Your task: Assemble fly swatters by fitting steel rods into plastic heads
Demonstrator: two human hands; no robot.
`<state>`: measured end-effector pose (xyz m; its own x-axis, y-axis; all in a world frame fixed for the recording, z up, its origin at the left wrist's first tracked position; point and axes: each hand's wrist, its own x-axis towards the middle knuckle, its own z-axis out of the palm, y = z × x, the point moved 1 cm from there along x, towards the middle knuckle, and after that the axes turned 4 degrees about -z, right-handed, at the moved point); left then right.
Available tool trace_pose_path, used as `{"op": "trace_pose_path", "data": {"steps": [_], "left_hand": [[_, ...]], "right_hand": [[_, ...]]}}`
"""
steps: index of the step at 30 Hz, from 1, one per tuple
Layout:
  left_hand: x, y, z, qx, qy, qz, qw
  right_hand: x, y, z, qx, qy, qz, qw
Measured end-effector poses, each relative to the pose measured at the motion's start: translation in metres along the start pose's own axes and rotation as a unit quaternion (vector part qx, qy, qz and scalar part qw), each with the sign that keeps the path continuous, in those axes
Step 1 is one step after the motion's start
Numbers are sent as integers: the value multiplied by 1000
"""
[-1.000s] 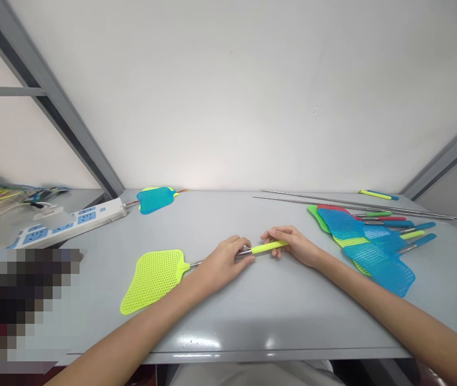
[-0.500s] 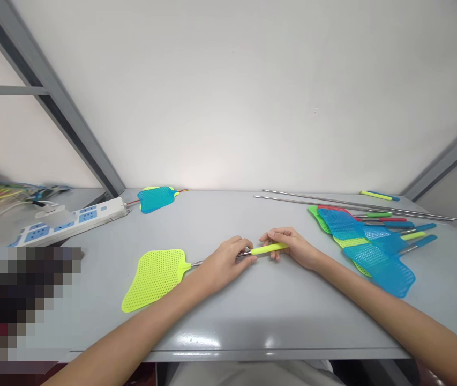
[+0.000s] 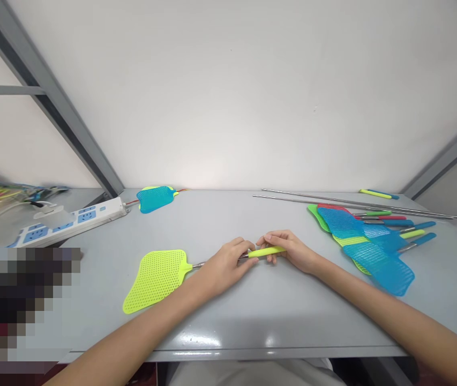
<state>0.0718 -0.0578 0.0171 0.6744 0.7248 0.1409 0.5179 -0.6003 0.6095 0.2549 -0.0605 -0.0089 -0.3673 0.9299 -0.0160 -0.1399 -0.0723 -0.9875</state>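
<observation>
A yellow-green fly swatter (image 3: 158, 280) lies across the middle of the table, its perforated paddle to the left and its grip to the right. My left hand (image 3: 230, 262) is closed around its metal rod, just left of the yellow grip. At the grip's right end, my right hand (image 3: 288, 249) holds it, fingers curled about the yellow sleeve. The palm hides the very end of the grip, and my left hand and forearm cover part of the rod.
Several blue, green, yellow and red fly swatters (image 3: 376, 252) lie piled at right. Behind them rest long metal rods (image 3: 352, 203) and two loose grips (image 3: 376, 194). Blue and yellow paddles (image 3: 156, 199) lie back left, near a white power strip (image 3: 103, 212). A blurred-out person (image 3: 7, 305) is at left.
My right hand has slid slightly left along the yellow grip, its fingers now closer to my left hand. The swatter has barely moved.
</observation>
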Motion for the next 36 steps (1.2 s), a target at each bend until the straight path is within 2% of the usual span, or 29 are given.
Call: {"op": "trace_pose_path", "data": {"steps": [10,26,36], "left_hand": [[-1,4,1,-17,-5,-1,1000],[-2,5,2,-21,-11,0,1000],[-2,7,-2,-19,-25,-1,1000]], "right_hand": [[-1,1,5,5,-17,-4,1000],[-4,1,16,43,-10,10,999],[-5,2,13,50,-23,18,998]]}}
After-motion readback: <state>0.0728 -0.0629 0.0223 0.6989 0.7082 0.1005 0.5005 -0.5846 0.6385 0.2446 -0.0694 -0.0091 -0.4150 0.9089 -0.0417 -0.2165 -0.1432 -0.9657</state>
